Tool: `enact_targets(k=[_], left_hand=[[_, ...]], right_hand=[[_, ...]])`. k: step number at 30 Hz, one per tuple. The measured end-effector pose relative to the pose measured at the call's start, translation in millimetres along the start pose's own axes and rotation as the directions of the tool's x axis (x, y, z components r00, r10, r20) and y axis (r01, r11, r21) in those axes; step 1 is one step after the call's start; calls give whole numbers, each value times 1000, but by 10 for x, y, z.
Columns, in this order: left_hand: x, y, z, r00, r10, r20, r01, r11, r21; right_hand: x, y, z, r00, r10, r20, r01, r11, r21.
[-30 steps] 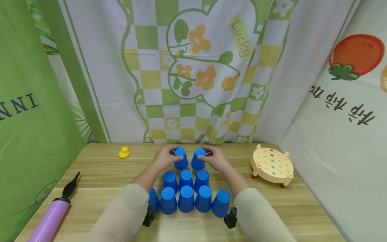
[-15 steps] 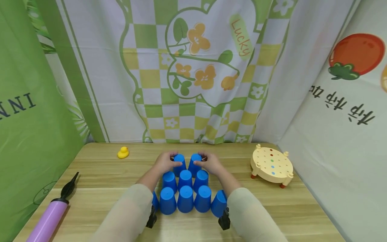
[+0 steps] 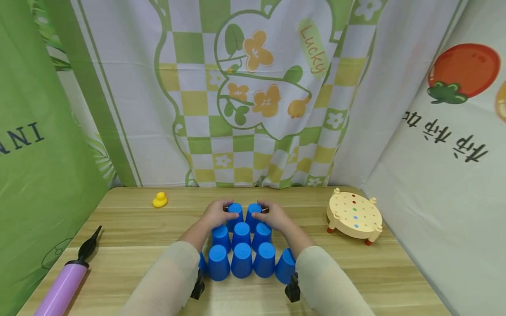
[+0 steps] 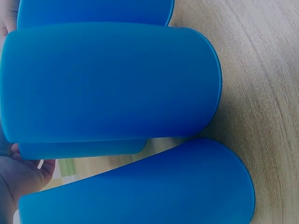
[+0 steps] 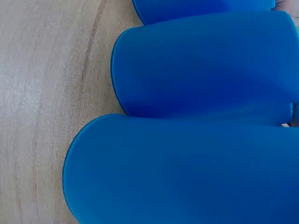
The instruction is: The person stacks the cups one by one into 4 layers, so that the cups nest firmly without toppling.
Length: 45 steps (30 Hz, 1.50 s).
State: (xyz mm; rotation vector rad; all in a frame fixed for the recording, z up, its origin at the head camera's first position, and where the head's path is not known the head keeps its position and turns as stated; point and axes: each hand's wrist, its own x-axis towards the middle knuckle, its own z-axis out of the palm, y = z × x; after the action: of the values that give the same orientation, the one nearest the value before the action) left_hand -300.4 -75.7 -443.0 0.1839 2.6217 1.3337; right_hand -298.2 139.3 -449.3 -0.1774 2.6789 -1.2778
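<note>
1. Left hand [image 3: 216, 213]: thumb on near side, fingers round the far side, pinching the left back cup [image 3: 235, 214]. Fingertips partly hidden behind it.
2. Right hand [image 3: 273, 215]: mirrors that, pinching the right back cup [image 3: 253, 215]. Narrow gap between the two; can't tell if their rims bear on the wood.
3. Location: both cups toward the tabletop's back edge, roughly midway between its back corners. Nearer the front, left to right: a middle row of three, with the center cup [image 3: 241, 235] between its neighbors, then a front row of five, leftmost cup [image 3: 203, 264] half behind the sleeve. All blue, bases up.
4. Handling, my read: thin plastic, light, fairly stiff, a bit of squeeze in the wall. Smooth, so slippery if dry-gripped; hard to break, easy to tip.
5. Hold: opposed thumb and fingers just below the base, light pressure. Taper widens downward, so a grip up there shouldn't slide off easily.
6. Surface: wood-grain tabletop [image 3: 356, 272], looks flat and smooth. Purple hand pump [image 3: 65, 283] along left edge, rubber duck [image 3: 160, 200] near back-left corner, cream perforated toy stand [image 3: 354, 215] near back-right corner.
7. Room: green drape [image 3: 51, 184] left, checked floral curtain [image 3: 253, 145] behind, white tomato-print drape [image 3: 439, 206] right. Even light.
</note>
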Motion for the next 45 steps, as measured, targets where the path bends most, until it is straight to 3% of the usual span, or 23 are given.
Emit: enact_targets(k=[5,11,22,33,40,45], left_hand=[[10,-19,-56,1000,16,7,-15,999,-47],[2,-79,-231,999,37,1,-37,998,-58],[-327,-206,-419,994,97,59,-94,994,-53],[-581,-328,-408,975,122,188,-112,992,-64],[-607,-349,-385,975,89,202,-84,996,-36],[-599,-374,-371,976,100,195,-95,995,-32]], right_hand=[[-27,12,-54,1000,15,-22,-14,998,63],[-103,21,-174,1000,-1,-27,4,997,77],[-369,53,-301,999,-44,-10,44,997,58],[-529,174,-204,994,-71,82,66,996,64],[-535,230,-146,990,-99,100,94,994,59],[-524,246,-131,991,-100,93,94,994,61]])
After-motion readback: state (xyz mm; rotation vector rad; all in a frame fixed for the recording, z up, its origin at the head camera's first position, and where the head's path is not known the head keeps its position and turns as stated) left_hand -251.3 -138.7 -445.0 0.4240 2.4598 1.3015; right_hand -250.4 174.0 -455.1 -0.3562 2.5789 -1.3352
